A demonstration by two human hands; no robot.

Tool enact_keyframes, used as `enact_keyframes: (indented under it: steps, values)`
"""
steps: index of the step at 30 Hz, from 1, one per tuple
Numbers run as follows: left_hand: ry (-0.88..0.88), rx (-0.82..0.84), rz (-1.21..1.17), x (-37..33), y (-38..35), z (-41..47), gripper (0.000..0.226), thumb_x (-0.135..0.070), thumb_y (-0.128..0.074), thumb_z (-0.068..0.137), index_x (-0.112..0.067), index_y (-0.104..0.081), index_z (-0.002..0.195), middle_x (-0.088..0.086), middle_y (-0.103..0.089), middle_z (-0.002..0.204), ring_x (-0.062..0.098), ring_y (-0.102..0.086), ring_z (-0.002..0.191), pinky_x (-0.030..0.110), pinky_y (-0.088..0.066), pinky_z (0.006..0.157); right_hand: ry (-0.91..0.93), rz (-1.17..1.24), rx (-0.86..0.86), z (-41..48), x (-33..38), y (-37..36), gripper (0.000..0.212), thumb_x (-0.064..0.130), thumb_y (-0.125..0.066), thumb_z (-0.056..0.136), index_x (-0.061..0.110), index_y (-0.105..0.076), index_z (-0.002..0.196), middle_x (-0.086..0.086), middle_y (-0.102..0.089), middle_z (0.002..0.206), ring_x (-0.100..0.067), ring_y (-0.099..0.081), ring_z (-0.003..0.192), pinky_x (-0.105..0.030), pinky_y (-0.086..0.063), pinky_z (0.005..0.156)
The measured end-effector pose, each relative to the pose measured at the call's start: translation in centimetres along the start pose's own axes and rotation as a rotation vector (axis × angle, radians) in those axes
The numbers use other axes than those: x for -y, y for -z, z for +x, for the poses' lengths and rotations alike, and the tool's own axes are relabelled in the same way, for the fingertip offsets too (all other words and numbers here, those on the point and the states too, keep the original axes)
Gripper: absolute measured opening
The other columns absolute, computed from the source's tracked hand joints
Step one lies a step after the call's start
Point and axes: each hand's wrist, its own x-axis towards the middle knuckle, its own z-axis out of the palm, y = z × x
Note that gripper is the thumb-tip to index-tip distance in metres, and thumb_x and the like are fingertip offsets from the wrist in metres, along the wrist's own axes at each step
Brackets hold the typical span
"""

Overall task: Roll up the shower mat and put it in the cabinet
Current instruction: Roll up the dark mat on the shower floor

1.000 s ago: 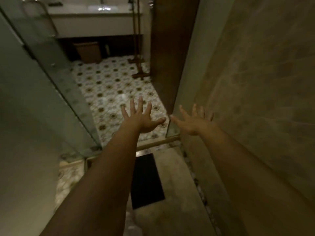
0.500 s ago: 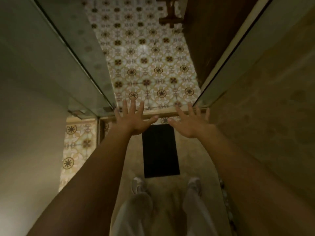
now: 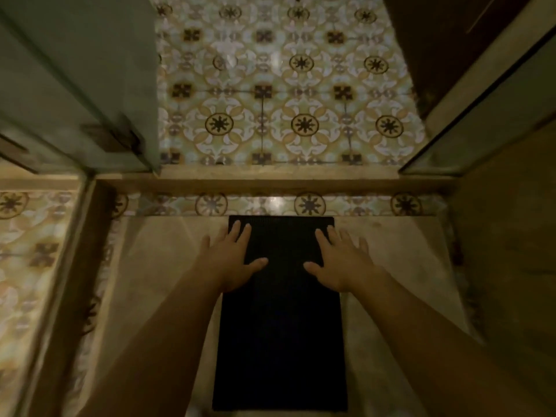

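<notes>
A black rectangular shower mat (image 3: 282, 332) lies flat on the beige shower floor, its far edge close to the raised threshold. My left hand (image 3: 230, 260) is spread open over the mat's far left edge, thumb pointing inward. My right hand (image 3: 343, 260) is spread open over the far right edge in the same way. Whether the palms touch the mat I cannot tell. Neither hand grips anything. No cabinet is in view.
A wooden threshold (image 3: 270, 179) separates the shower floor from the patterned tile floor (image 3: 285, 85) beyond. A glass panel (image 3: 75, 79) stands at the left and another glass panel (image 3: 487, 115) at the right. A tan wall (image 3: 511, 236) runs along the right side.
My view has dropped much closer to the floor and the mat fills more of it. Both hands have come down from above the threshold to the mat's far corners. My feet are out of view.
</notes>
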Motion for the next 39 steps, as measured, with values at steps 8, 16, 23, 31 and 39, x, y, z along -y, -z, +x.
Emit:
enact_keyframes:
  steps: [8, 16, 23, 31, 39]
  values:
    - [-0.076, -0.129, 0.072, 2.0, -5.5, 15.0, 0.07, -0.031, -0.045, 0.098, -0.018, -0.006, 0.155, 0.007, -0.008, 0.163, 0.027, -0.01, 0.148, 0.05, -0.019, 0.117, 0.185, -0.026, -0.288, 15.3, -1.8, -4.2, 0.057, 0.028, -0.055, 0.094, 0.011, -0.034, 0.144, -0.013, -0.039, 0.149, -0.032, -0.04, 0.132, -0.047, -0.042, 0.103]
    - [-0.247, -0.389, 0.089, 3.4, -4.0, 16.9, 0.029, -0.023, -0.063, 0.086, -0.03, -0.069, 0.114, 0.001, -0.07, 0.106, 0.022, -0.063, 0.096, 0.035, -0.051, 0.077, 0.256, -0.002, -0.43, 17.5, -3.1, -1.6, 0.025, 0.017, -0.071, 0.079, 0.024, -0.072, 0.103, -0.009, -0.069, 0.098, -0.03, -0.063, 0.093, -0.033, -0.051, 0.072]
    - [-0.202, -0.455, 0.107, 2.8, -1.5, 18.7, 0.014, -0.021, -0.066, 0.082, -0.026, -0.071, 0.094, 0.002, -0.069, 0.096, 0.025, -0.062, 0.092, 0.035, -0.05, 0.071, 0.401, -0.107, -0.549, 18.4, -3.9, -1.6, 0.021, 0.013, -0.063, 0.086, 0.012, -0.071, 0.105, -0.009, -0.063, 0.105, -0.03, -0.056, 0.097, -0.041, -0.051, 0.077]
    - [-0.263, -0.213, -0.015, 3.7, -0.5, 18.7, 0.016, -0.037, -0.072, 0.083, -0.026, -0.076, 0.094, -0.004, -0.071, 0.094, 0.015, -0.063, 0.087, 0.035, -0.054, 0.077, 0.427, 0.115, -0.345, 18.3, -5.7, 0.2, 0.018, 0.039, -0.077, 0.081, 0.028, -0.076, 0.096, 0.012, -0.067, 0.081, -0.004, -0.059, 0.073, -0.014, -0.036, 0.057]
    - [-0.234, -0.139, -0.089, 3.4, -1.3, 19.0, 0.037, -0.03, -0.085, 0.071, -0.028, -0.066, 0.102, -0.011, -0.063, 0.096, 0.006, -0.053, 0.08, 0.024, -0.039, 0.065, 0.333, 0.115, -0.384, 18.7, -4.6, -1.8, 0.036, 0.035, -0.083, 0.074, 0.028, -0.073, 0.108, -0.001, -0.069, 0.103, -0.02, -0.058, 0.1, -0.022, -0.036, 0.075]
